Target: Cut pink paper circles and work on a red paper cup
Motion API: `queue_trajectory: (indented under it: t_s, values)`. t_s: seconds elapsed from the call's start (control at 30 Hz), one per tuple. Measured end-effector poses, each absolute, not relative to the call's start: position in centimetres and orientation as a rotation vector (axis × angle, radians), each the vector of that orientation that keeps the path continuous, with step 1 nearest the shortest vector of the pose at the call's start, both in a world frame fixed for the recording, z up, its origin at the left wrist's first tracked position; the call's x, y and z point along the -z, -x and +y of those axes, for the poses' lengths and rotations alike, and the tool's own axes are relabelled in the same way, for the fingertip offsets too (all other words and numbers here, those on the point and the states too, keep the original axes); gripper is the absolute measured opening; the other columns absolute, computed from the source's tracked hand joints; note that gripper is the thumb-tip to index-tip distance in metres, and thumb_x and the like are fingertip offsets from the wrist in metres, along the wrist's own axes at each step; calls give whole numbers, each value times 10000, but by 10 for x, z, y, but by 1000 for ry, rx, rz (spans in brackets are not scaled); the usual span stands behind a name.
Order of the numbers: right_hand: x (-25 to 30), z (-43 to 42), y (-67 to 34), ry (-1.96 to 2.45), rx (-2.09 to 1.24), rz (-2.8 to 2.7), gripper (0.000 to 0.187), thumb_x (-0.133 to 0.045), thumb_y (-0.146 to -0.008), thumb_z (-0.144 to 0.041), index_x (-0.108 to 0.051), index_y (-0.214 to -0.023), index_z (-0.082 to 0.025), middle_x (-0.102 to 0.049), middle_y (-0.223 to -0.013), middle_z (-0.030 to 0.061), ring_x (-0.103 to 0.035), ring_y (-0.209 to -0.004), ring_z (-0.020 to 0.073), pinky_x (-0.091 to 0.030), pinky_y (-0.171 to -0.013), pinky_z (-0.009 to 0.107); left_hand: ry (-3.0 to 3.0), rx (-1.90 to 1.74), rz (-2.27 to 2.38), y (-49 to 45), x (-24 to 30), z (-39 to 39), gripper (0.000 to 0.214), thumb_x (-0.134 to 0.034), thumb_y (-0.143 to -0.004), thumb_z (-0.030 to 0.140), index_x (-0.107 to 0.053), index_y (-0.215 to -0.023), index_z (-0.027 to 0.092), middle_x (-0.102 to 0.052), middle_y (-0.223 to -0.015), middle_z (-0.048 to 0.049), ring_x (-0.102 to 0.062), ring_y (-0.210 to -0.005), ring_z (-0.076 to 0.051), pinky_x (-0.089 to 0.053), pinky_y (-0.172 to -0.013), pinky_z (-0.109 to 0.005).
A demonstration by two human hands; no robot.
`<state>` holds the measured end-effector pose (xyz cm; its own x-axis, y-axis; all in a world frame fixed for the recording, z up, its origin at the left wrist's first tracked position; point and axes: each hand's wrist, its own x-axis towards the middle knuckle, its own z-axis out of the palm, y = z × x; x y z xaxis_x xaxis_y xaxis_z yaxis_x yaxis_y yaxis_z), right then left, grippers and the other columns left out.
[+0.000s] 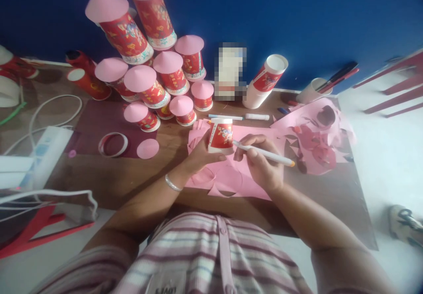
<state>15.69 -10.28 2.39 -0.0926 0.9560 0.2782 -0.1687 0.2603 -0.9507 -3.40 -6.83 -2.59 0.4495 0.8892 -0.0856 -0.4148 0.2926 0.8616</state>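
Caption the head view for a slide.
Left hand steadies a red paper cup on pink paper while right hand holds a white pen.

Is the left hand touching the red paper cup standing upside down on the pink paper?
Touching. The head view shows the left hand wrapped against the red paper cup, its fingers overlapping the cup's side with no gap.

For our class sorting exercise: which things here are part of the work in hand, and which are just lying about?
In use:
left hand holding small red paper cup
right hand holding white marker pen
pink paper sheet

Lying about:
finished pink-capped red cups
white tape ring
loose pink paper disc
white power strip
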Motion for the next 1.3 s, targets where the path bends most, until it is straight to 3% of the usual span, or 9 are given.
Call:
queue_trajectory:
  t_s: [0.43,0.67,0.83,1.1,1.3]
  values:
    - [-10,-104,-161,868,-1102,-1306,134,-676,-1026,-380,-667,-1049,-248,-659,-837,-5,-637,-700,146,-549,-642,318,-890,-906,641,36,1,-68,726,-970,-676,279,-627,-1316,251,-747,-1200,-82,-721,-1131,-301,-574,-982,-444]
    - [-31,-111,-164,892,-566,-1704,82,-658,-977,-194,-615,-1036,-232,-704,-853,23,-696,-734,172,-576,-617,315,-983,-908,678,36,21,-64,920,-1037,-535,383,-577,-1316,224,-775,-1176,-102,-763,-1067,-307,-625,-890,-411]
    - [-34,-110,-160,786,-188,-1848,89,-632,-971,-175,-610,-1037,-230,-709,-776,7,-712,-646,163,-592,-532,286,-1071,-910,756,35,21,-65,910,-1030,-548,432,-572,-1306,221,-764,-1245,-129,-749,-1129,-337,-633,-883,-422]
    - [-31,-110,-157,799,-167,-1888,108,-629,-962,-164,-571,-1014,-239,-720,-763,-3,-728,-641,152,-578,-519,251,-1070,-871,759,34,21,-68,924,-1021,-578,409,-546,-1351,236,-732,-1300,-122,-728,-1164,-325,-614,-927,-433]
    - [-30,-113,-157,904,-219,-1893,145,-635,-946,-167,-534,-1004,-253,-701,-783,-12,-695,-612,135,-559,-510,235,-1045,-866,763,34,16,-69,874,-1018,-577,449,-578,-1300,230,-739,-1206,-92,-728,-1099,-284,-590,-949,-423]
